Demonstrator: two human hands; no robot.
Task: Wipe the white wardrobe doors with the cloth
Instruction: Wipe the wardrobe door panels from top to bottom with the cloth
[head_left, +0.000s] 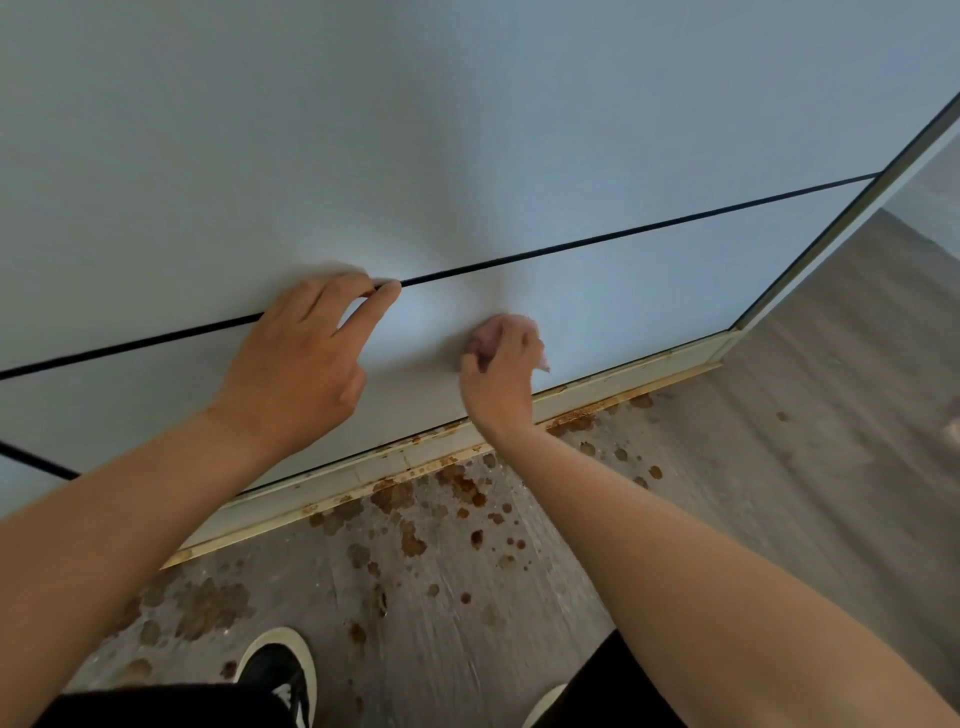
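Grey wood-look floor (779, 467), blotched brown, under a white wardrobe front.

Item 1: my right hand (498, 376), fingers curled round a small bunched pink cloth (525, 335), pressing it on the lower white door panel (649, 291) just above the rust-marked white plinth (623, 376); wrist bent, forearm reaching down.

Item 2: my left hand (306, 358), braced on the same panel, fingertips at the thin black seam (623, 234); whether they hook into it I cannot tell.

Method: I would spread the cloth flatter, overlap strokes and finish along the bottom edge.

Item 3: black-and-white shoe (280, 670).
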